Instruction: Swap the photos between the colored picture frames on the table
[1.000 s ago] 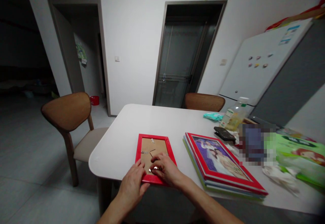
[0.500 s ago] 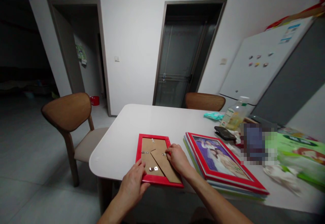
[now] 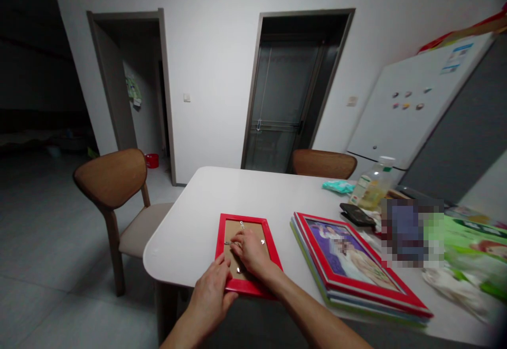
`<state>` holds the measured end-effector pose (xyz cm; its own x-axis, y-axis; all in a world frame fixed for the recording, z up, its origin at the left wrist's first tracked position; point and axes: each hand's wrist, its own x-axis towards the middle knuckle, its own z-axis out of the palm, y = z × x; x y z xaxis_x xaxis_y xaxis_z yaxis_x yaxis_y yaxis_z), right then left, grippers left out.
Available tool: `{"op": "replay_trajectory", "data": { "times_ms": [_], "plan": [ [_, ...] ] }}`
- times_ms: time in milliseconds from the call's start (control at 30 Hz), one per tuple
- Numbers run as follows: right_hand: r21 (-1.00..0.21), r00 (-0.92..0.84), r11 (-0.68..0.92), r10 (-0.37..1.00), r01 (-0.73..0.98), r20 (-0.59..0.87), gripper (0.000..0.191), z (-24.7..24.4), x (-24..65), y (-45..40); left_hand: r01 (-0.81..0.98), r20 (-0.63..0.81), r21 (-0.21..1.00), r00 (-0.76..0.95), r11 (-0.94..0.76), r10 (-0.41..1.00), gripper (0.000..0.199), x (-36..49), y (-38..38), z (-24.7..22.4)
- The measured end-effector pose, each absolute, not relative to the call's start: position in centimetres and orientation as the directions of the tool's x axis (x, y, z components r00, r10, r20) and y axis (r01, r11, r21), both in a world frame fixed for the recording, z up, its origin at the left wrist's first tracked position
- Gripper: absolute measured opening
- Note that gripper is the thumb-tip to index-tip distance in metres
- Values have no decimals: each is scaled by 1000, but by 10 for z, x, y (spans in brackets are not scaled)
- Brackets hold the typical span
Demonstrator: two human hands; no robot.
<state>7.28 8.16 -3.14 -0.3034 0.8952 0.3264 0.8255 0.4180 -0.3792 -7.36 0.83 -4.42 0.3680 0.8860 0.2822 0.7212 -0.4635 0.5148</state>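
Note:
A red picture frame (image 3: 273, 251) lies face down at the near edge of the white table. Its brown backing board (image 3: 253, 230) carries small metal clips. My left hand (image 3: 212, 288) grips the frame's near left corner, fingers on top and thumb at the front edge. Across the backing reaches my right hand (image 3: 253, 254), its fingers bent and closed at the metal clip (image 3: 227, 243) on the left side. That hand and forearm cover much of the board, and the stand flap is hidden. To the right is a stack of frames, topped by a red-framed photo (image 3: 344, 248).
A bottle (image 3: 374, 185), a black wallet-like item (image 3: 357, 215), a teal packet (image 3: 338, 187) and a green tissue pack (image 3: 475, 243) lie on the table's right side. Wooden chairs (image 3: 114, 177) stand at the left and far sides. A refrigerator (image 3: 412, 101) is behind.
My right hand has moved left across the backing, from the stand flap's side to the left clip. My left hand keeps its hold on the corner. The view has tilted slightly.

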Motion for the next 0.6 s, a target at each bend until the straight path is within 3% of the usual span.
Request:
{"op": "replay_trajectory", "data": {
  "times_ms": [333,600],
  "plan": [
    [-329,-181,281,935,902,304,23,-39,61,105,721,258,530,365,-447,894,52,-74,8,-44],
    [-302,23,65,960,951,280,27,-39,95,125,712,259,519,395,-472,881,52,-65,4,-46]
  ]
}}
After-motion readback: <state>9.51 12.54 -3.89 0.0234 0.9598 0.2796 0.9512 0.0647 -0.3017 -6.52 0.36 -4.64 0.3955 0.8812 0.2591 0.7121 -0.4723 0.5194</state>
